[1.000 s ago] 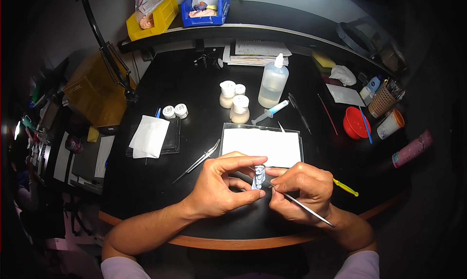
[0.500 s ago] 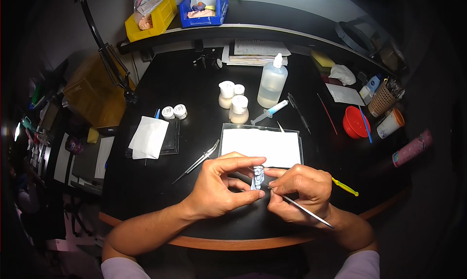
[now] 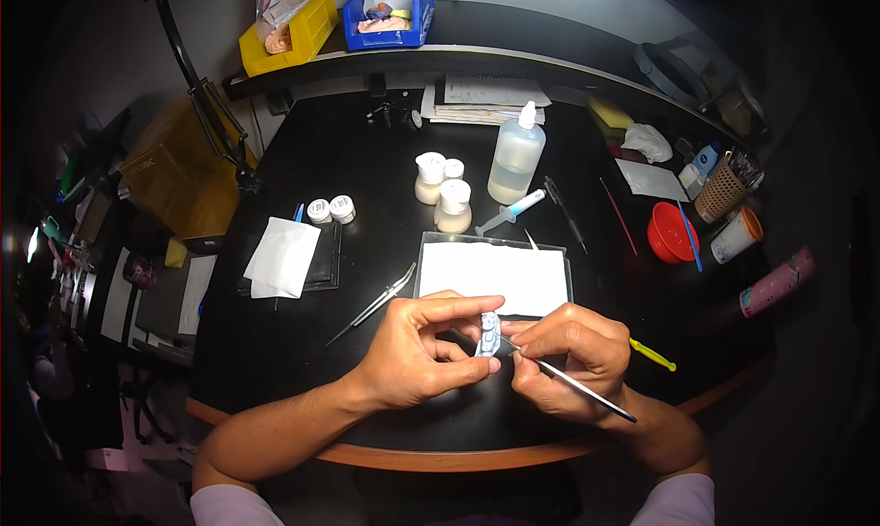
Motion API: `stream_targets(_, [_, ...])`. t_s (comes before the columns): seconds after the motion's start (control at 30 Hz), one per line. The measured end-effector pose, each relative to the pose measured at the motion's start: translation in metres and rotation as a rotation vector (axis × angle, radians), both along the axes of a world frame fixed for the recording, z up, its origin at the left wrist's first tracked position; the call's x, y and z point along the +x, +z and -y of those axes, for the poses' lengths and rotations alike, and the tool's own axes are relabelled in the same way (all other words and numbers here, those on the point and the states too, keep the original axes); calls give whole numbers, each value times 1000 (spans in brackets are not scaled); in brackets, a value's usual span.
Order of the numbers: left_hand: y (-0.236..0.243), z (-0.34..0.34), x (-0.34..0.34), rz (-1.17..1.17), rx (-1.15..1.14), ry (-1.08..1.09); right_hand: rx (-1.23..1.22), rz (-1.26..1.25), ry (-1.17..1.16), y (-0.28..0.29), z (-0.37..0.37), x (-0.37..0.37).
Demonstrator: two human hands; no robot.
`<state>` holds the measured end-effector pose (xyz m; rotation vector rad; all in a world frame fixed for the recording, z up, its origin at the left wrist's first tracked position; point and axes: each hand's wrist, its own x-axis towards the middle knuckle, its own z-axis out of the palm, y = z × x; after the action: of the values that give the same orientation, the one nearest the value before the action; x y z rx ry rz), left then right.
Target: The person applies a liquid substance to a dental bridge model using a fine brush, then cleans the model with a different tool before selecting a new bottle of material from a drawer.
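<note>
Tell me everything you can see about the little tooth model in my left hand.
The model is small, narrow and pale blue-grey, with rounded, tooth-like bumps; it looks hard, perhaps plaster or resin, though I can't be sure. It sits in the left hand's grip, between thumb below and forefinger above in the picture, its long side running between them. It is held over the black desk. A thin tool's tip is close to its right side; whether they touch, I can't tell.
</note>
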<state>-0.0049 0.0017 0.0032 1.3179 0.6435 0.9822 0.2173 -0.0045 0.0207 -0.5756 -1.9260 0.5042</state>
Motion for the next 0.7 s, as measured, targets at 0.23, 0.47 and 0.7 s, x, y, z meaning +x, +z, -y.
stream_targets(0.23, [-2, -1, 0, 0, 8, -3, -5, 23, -3, 1, 1, 0])
stream_targets(0.47, [0, 0, -1, -25, -4, -3, -10, 46, -15, 3, 3, 1])
stream_targets(0.7, [0, 0, -1, -24, 4, -3, -14, 30, 4, 2, 2, 2])
